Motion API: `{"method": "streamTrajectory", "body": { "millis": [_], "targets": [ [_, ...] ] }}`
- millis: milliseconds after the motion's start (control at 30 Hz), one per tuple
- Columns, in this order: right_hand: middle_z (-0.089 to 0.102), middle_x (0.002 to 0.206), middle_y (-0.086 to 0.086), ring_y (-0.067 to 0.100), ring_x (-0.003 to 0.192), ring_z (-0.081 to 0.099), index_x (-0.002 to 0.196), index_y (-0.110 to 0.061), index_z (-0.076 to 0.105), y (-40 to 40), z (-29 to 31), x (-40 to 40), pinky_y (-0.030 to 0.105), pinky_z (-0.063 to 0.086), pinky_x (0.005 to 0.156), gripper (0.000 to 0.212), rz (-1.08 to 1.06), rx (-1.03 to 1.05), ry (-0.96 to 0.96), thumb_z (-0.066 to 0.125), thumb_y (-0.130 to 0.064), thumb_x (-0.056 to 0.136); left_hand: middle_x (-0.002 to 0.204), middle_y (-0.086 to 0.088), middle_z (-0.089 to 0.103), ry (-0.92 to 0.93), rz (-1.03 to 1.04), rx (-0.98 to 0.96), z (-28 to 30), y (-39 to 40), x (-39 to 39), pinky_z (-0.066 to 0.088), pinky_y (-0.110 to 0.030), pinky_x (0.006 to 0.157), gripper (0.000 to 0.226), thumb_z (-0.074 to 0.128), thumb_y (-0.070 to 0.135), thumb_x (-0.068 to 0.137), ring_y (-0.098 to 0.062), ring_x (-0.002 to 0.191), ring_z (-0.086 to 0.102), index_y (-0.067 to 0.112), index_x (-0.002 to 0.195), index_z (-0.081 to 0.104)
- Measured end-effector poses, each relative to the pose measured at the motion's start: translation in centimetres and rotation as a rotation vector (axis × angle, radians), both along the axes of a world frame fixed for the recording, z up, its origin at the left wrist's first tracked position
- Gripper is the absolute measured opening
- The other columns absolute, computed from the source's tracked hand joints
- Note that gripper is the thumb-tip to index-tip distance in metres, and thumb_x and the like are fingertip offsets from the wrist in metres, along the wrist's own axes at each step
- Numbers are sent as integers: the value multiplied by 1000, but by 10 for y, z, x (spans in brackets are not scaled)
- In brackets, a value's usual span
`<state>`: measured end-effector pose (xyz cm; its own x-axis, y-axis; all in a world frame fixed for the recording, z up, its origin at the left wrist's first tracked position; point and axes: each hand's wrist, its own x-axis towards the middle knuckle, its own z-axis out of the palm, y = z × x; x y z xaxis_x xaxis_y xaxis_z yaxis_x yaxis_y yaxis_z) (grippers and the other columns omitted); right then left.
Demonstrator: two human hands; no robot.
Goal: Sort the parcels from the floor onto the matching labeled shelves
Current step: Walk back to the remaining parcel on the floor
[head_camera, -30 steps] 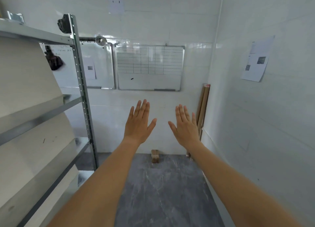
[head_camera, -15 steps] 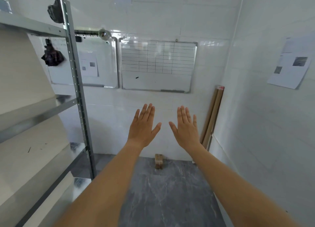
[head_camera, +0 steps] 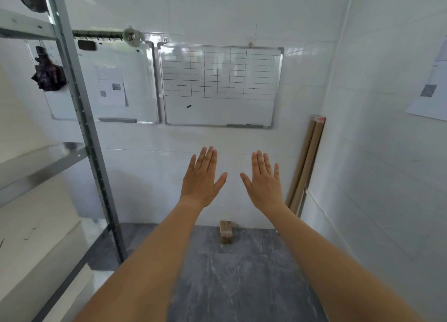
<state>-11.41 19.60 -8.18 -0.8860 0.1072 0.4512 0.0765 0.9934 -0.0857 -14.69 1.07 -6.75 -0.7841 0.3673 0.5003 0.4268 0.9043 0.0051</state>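
Observation:
Both arms reach forward at chest height. My left hand (head_camera: pixel 202 179) and my right hand (head_camera: pixel 264 181) are flat with fingers spread, backs toward me, holding nothing. Between and below them a small brown parcel (head_camera: pixel 226 232) lies on the grey floor against the far wall. A grey metal shelf rack (head_camera: pixel 89 147) stands at the left, its shelves bare where I can see them. No shelf labels are readable.
Two whiteboards (head_camera: pixel 219 87) hang on the far wall. Brown cardboard tubes (head_camera: pixel 306 167) lean in the right corner. A dark cloth bundle (head_camera: pixel 48 76) hangs behind the rack. Paper sheets (head_camera: pixel 430 84) are stuck on the right wall. Grey marble floor (head_camera: pixel 237 280) stretches ahead.
The view has swung left and moved closer to the far wall. Both hands stay open and spread in front of me, drifting slightly lower in view.

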Motion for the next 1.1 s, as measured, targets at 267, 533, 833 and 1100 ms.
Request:
{"method": "streamTrajectory", "body": {
  "millis": [267,533,833,1100],
  "targets": [
    [-9,171,7,23,158,-10,162,-10,-7,39,-4,-70,46,-7,126,74,23,14,5,18,-54,107,165,-7,-12,-19,24,64,-1,47,-68,-9,-36,123,75,18,54,101,-20,151,-14,8,156,-6],
    [-10,171,8,23,158,-10,161,-10,-8,88,-1,-133,46,-8,126,74,41,23,-16,18,-53,107,164,-10,-12,-26,62,84,-1,77,-130,-10,-34,121,78,20,54,101,-20,152,-13,5,155,-7],
    [-10,171,7,23,158,-10,161,-10,-9,123,-14,-209,46,-5,128,73,-2,20,-54,17,-53,107,164,-10,-12,-61,64,31,-18,90,-207,-8,-35,123,78,19,54,101,-20,151,-14,5,155,-7],
    [-9,172,7,22,158,-9,161,-9,-8,118,-10,-304,47,-5,128,73,-11,10,-38,18,-51,108,165,-10,-11,-57,53,49,-23,87,-301,-6,-35,124,78,17,54,100,-19,152,-13,4,155,-7]
  ]
}}
